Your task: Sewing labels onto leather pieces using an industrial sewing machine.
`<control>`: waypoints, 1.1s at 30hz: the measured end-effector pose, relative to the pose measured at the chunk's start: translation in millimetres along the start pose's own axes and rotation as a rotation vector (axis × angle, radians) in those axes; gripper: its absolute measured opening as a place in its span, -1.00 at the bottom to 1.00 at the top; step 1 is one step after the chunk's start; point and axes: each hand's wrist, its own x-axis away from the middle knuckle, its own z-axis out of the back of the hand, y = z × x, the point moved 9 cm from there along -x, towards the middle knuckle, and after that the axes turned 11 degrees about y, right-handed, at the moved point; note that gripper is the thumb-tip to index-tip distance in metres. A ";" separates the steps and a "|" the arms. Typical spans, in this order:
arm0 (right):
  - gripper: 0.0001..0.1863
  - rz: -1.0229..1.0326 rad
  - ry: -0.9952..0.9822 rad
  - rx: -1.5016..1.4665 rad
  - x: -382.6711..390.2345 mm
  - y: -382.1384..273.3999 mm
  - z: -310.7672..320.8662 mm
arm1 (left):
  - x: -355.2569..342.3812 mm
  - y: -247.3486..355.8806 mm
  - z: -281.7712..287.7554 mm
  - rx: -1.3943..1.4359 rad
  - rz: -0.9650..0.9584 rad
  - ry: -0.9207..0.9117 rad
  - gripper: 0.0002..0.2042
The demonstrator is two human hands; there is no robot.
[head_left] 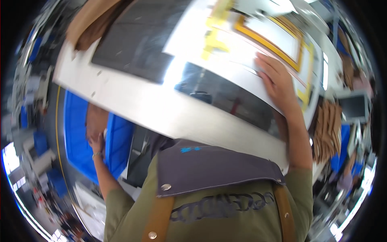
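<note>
My left hand (96,143) reaches down into a blue plastic bin (74,139) to the left of the table. Its fingers are at the lower end of a brown sheet-like piece (96,119); blur hides whether they grip it. On the tabletop, my right hand (278,82) lies with fingers stretched out over a white flat surface, holding nothing. Just beyond its fingertips is a yellow-orange rectangular frame (298,60), around a white area. Strips of yellow tape (213,42) are on the white surface to the left of this hand.
A dark glossy panel (133,40) covers the table's far left, with a curved brown sheet (86,26) at its edge. The white table edge (161,115) runs slantwise before me. Folded brown paper pieces (327,129) are stacked at right, near a grey monitor (352,107).
</note>
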 end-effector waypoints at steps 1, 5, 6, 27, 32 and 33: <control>-0.62 0.008 0.019 -0.006 1.7 5.6 -1.5 | 2.1 18.6 -16.5 0.249 -0.029 -0.210 0.00; -0.62 -0.031 0.042 -0.058 -1.5 11.9 5.1 | -7.8 19.6 19.4 0.110 -0.052 -0.413 -0.10; -0.59 -0.031 0.054 -0.021 -1.5 12.6 4.7 | -36.8 51.7 54.3 -0.336 -0.168 -0.093 -0.26; -0.62 -0.117 0.214 0.183 18.7 9.8 52.0 | 361.3 748.1 210.7 0.615 -1.823 0.019 -0.35; -0.40 -0.486 0.269 0.313 85.2 29.5 93.7 | 344.3 742.4 211.2 0.592 -1.725 0.247 -0.28; -0.31 -0.576 0.253 0.349 95.1 30.2 94.5 | 345.8 742.1 211.7 0.599 -1.726 0.237 -0.28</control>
